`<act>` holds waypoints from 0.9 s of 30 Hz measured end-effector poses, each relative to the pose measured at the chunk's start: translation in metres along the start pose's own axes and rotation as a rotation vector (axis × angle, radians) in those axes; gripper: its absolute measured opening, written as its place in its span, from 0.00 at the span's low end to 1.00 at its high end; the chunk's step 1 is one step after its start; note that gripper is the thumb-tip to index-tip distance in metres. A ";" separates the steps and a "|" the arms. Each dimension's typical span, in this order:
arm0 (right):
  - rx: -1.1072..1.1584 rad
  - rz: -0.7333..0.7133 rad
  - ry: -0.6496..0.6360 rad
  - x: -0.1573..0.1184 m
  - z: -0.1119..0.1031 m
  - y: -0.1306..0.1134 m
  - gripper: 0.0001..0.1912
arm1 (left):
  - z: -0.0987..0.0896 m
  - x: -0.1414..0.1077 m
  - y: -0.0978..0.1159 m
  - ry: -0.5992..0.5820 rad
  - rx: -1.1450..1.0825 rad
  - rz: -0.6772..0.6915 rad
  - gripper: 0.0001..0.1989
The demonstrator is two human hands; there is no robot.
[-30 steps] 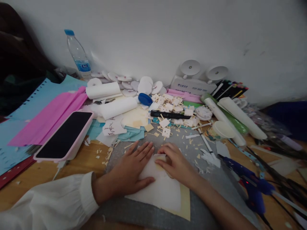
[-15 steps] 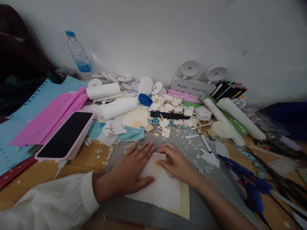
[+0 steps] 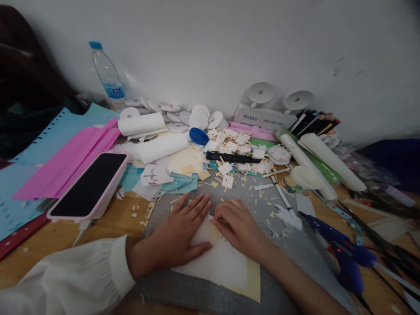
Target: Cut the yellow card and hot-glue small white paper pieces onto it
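Observation:
A thin white sheet (image 3: pixel 216 262) lies over a yellow sheet (image 3: pixel 253 280) on the grey mat (image 3: pixel 157 288). Palm down, my left hand (image 3: pixel 180 234) rests on the left part of the white sheet, its fingers stretched out. My right hand (image 3: pixel 239 227) is closed at the sheet's top edge, thumb and fingers pinched together with a small white bit of the edge showing at their tips. Its curled fingers hide the upper right corner.
Beyond my hands lie a heap of small white square pieces (image 3: pixel 226 168) and a black pen (image 3: pixel 232 157). A phone (image 3: pixel 92 186) lies at left. At right are a paper cup (image 3: pixel 303 178) and a blue glue gun (image 3: pixel 341 249) with a red light. Paper scraps litter the mat.
My right hand has turned over the sheet's top edge and its fingertips have shifted slightly left, covering more of the corner. My left hand stays in place.

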State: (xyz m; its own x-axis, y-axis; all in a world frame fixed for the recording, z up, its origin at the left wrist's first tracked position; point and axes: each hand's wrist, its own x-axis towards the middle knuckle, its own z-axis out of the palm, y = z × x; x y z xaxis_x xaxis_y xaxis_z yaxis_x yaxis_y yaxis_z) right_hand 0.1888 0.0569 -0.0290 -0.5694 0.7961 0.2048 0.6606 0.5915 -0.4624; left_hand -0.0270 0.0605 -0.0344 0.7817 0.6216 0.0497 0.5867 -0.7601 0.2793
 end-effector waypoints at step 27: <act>0.214 -0.078 -0.245 -0.003 -0.011 -0.010 0.05 | -0.001 0.000 0.001 0.036 -0.006 0.008 0.40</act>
State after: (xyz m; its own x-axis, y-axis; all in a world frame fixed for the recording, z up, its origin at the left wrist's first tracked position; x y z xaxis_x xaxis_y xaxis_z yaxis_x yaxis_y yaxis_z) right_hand 0.1894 0.0500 -0.0155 -0.7325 0.6793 0.0450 0.5073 0.5887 -0.6293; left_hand -0.0262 0.0603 -0.0331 0.7786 0.6216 0.0862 0.5788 -0.7643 0.2843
